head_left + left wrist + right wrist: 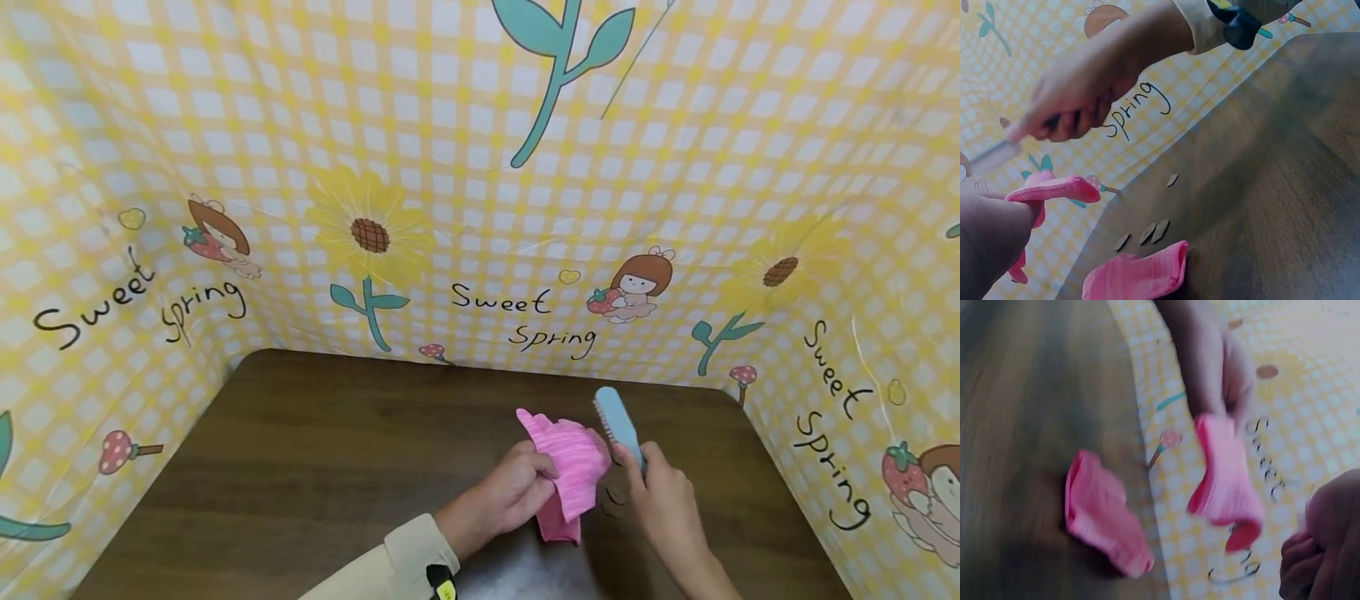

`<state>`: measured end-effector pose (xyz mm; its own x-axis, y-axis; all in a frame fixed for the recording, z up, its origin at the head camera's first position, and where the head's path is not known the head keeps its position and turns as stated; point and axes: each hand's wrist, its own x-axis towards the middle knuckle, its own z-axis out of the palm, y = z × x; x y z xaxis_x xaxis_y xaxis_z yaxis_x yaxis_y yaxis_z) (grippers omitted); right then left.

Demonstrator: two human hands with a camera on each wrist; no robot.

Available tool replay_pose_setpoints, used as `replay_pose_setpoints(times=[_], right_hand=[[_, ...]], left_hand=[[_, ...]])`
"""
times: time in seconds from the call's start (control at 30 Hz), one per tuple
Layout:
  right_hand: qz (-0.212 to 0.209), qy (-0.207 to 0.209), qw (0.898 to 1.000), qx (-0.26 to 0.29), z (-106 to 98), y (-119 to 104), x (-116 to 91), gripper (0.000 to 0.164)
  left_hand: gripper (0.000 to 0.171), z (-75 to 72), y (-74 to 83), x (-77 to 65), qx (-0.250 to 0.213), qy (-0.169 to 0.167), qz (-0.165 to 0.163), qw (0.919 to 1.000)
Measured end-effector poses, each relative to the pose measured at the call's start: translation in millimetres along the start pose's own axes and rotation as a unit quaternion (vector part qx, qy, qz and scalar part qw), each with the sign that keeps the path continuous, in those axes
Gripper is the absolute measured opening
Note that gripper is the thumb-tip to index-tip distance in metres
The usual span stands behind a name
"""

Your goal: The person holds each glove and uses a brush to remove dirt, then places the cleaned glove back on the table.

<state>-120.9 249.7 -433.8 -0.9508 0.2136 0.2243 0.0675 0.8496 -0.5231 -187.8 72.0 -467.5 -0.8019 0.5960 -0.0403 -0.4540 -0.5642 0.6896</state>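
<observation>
My left hand [517, 487] pinches a pink knit glove [572, 467] by its side, lifted above the table. Its finger tips spread toward the far side in the head view. A second pink glove [1141, 275] lies on the table beneath, mostly covered by the first in the head view. My right hand [671, 500] grips the dark handle of a light blue brush [617, 417], thumb along it. The brush's bristles face left, toward the held glove, close beside it. In the right wrist view the brush is hidden behind my right hand [1322, 544].
Several small flat brown pieces [1160, 231] lie on the dark wooden table [337, 467] near the lower glove. A yellow checked cloth [465, 208] with printed flowers and lettering walls the table at the back and both sides.
</observation>
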Motion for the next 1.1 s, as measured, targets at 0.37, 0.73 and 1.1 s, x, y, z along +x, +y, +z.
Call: replay_pose_setpoints(times=[0.37,0.73,1.1], right_hand=[[-0.068,-0.018,0.997,-0.031,18.6,-15.6,-15.6,0.026],[-0.035,0.015,0.997,-0.068,12.4,1.5,-6.6,0.031],[-0.017,0.019,0.999,-0.032,2.1,-8.3,-6.6,0.03]], left_hand=[[0.078,8.8,2.2,2.4,-0.005,-0.018,0.002,0.9998],[0.079,6.7,-1.8,2.9,-0.029,-0.02,-0.012,0.9993],[0.066,3.0,-6.2,1.0,0.004,-0.007,0.005,1.0]])
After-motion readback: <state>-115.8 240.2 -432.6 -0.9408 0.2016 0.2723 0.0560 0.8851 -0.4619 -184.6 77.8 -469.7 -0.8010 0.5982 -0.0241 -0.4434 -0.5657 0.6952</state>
